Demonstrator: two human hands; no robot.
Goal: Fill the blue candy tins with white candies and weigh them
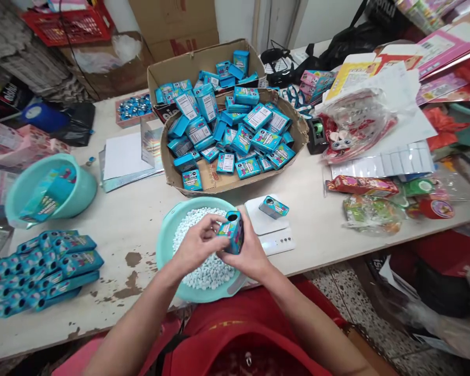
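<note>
Between my two hands is a small blue candy box [235, 233], tilted, with a dark round hole in its top. My left hand [199, 241] grips its left side with thumb and fingers. Wrapped round the right side and underneath is my right hand [254, 251]. Both are above a turquoise basin [165, 230] of small pale candies [209, 274]. A white scale [276, 242] stands just right of the basin, and another blue candy box [274, 207], also with a hole, lies on its plate.
Behind the basin, a cardboard box [211, 188] holds many blue candy boxes. More blue boxes [47, 269] stand in rows at the left, below a turquoise bucket [82, 188]. Plastic-wrapped goods [356, 125] crowd the right side. A tray of shiny blue pieces [135, 108] sits further back.
</note>
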